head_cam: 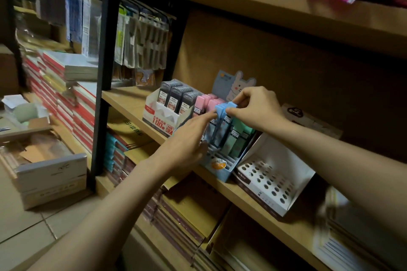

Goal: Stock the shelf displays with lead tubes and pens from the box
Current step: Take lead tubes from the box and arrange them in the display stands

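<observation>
Both hands are up at the wooden shelf [132,103], working the pastel display box [222,171] with the bunny card [234,86] at its back. The right hand [255,108] pinches the cap end of the blue lead tubes [223,114], which stand upright in the box between the pink tubes [207,101] and the mint-green tubes [239,130]. The left hand [187,138] has fingers stretched out straight, fingertips touching the blue tubes from the left. Just left sits a white display of dark grey tubes [174,97]. To the right, a white perforated pen display [271,180] stands on the same shelf. A cardboard box [52,174] sits on the floor at left.
</observation>
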A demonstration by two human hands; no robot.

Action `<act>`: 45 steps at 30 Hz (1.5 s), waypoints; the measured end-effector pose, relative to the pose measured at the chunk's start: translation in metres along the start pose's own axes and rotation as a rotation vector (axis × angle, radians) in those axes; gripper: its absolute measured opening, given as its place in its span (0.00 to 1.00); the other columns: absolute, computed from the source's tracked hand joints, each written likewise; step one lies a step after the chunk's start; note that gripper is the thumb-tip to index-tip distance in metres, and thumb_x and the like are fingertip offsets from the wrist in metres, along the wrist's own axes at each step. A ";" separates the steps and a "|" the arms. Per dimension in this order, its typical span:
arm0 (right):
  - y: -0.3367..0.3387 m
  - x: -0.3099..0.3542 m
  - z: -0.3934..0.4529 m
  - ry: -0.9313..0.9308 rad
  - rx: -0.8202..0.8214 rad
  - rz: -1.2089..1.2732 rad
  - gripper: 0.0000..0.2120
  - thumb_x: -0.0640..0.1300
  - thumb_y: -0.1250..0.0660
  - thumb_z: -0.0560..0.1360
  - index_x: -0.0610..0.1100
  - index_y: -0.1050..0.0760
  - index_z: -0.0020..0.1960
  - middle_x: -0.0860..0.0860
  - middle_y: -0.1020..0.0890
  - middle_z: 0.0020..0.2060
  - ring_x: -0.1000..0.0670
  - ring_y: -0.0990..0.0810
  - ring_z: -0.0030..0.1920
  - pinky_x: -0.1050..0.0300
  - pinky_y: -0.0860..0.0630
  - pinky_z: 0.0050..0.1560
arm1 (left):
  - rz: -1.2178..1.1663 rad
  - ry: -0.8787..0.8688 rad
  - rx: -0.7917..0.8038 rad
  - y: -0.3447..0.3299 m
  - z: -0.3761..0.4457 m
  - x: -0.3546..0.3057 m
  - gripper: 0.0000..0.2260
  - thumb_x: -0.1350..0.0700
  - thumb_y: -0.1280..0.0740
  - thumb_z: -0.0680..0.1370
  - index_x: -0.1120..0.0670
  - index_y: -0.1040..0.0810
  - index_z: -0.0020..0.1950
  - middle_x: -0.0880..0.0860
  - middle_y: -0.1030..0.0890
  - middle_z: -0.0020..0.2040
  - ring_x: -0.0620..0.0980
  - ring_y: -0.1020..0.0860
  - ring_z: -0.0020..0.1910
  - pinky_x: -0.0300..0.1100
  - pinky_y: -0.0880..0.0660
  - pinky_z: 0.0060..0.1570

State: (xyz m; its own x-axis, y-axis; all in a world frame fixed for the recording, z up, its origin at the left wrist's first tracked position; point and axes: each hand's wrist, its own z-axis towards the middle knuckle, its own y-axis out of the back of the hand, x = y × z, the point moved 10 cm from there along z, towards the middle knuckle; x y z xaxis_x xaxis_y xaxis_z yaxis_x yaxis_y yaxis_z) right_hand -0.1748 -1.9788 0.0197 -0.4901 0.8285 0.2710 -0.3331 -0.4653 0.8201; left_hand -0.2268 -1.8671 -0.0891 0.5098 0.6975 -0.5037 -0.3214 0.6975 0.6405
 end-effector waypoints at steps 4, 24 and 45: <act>-0.003 -0.001 0.002 -0.003 0.006 0.011 0.10 0.47 0.22 0.67 0.51 0.24 0.36 0.61 0.25 0.29 0.64 0.28 0.32 0.79 0.36 0.26 | 0.258 -0.072 0.071 0.004 -0.025 0.011 0.26 0.44 0.40 0.80 0.44 0.42 0.76 0.46 0.46 0.79 0.46 0.46 0.76 0.44 0.44 0.74; -0.019 0.008 -0.016 0.057 0.013 -0.279 0.10 0.50 0.26 0.71 0.47 0.19 0.50 0.50 0.28 0.47 0.44 0.25 0.55 0.50 0.26 0.54 | 0.485 0.069 0.246 -0.036 -0.064 0.031 0.34 0.35 0.46 0.79 0.35 0.66 0.75 0.48 0.65 0.78 0.50 0.67 0.76 0.48 0.62 0.73; -0.311 0.013 -0.316 0.164 0.876 0.205 0.42 0.46 0.30 0.76 0.54 0.54 0.79 0.51 0.53 0.77 0.45 0.45 0.77 0.39 0.41 0.75 | -0.102 1.091 0.430 -0.148 -0.413 0.094 0.19 0.54 0.29 0.76 0.53 0.26 0.66 0.52 0.24 0.64 0.49 0.25 0.61 0.39 0.29 0.60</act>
State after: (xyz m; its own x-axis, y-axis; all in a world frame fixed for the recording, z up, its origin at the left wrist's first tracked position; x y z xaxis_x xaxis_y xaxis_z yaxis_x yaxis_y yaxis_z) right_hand -0.3319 -1.9217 -0.3912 -0.6026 0.6702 0.4332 0.4707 -0.1398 0.8711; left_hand -0.4611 -1.8367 -0.4704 -0.5025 0.5586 -0.6599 0.0830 0.7909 0.6063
